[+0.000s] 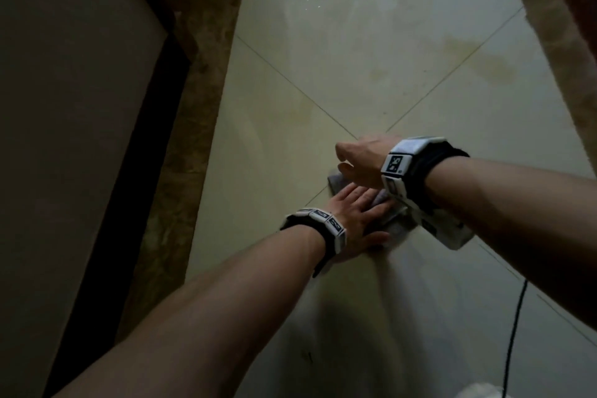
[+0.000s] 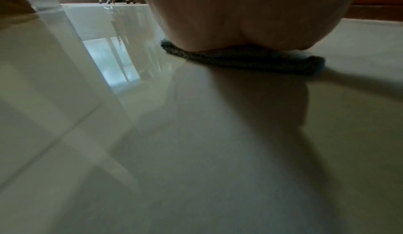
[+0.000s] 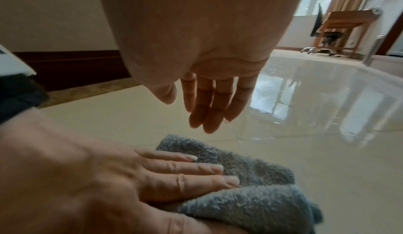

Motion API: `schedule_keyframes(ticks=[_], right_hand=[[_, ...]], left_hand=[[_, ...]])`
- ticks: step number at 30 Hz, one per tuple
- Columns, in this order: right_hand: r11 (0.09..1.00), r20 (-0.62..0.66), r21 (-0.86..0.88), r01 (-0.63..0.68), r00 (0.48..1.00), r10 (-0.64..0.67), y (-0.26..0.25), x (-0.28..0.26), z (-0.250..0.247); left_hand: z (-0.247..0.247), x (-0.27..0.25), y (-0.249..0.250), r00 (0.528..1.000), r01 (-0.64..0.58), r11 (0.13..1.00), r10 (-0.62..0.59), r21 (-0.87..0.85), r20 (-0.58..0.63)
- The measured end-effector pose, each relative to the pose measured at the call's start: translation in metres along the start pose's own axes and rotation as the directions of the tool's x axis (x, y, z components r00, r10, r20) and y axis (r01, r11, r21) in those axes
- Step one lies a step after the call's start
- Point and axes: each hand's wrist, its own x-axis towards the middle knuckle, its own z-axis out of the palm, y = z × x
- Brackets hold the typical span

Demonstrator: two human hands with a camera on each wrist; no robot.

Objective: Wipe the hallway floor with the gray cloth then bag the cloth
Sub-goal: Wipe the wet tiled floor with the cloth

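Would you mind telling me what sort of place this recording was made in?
Probably a hallway in a home: a narrow strip of glossy tiled floor runs between a wall with a dark skirting board and a stone border, opening onto a room with a wooden desk and an office chair.

Head cam looks down; wrist cams sit low, close, sharing gray cloth (image 3: 250, 186) w/ head.

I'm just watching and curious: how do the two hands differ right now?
The left hand lies flat on the gray cloth, pressing it to the floor; the right hand hangs above the cloth and touches nothing. The left hand's fingers are spread over the cloth; the right hand's fingers are held together, pointing down. Both are bare, with straight fingers and a marked wristband.
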Motion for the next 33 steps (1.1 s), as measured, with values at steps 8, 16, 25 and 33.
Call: schedule_keyframes(ticks=[8, 16, 25, 33], right_hand=[[0.974, -0.049, 0.074, 0.216, 0.976, -0.213, -0.062, 0.063, -0.029], [0.967, -0.006, -0.018, 0.254, 0.967, -0.254, -0.080, 0.054, -0.036], [0.986, 0.080, -0.126, 0.112, 0.992, -0.102, -0.065, 0.035, -0.068], [0.927, 0.180, -0.301, 0.226, 0.968, -0.177, -0.060, 0.071, -0.079]], left_hand=[[-0.003, -0.105, -0.129, 0.802, 0.576, 0.812, -0.540, -0.092, 0.256], [0.004, -0.124, -0.157, 0.763, 0.619, 0.782, -0.580, -0.067, 0.286], [-0.030, -0.046, -0.140, 0.794, 0.584, 0.805, -0.539, -0.104, 0.280], [-0.018, -0.026, -0.113, 0.915, 0.390, 0.905, -0.360, -0.168, 0.182]])
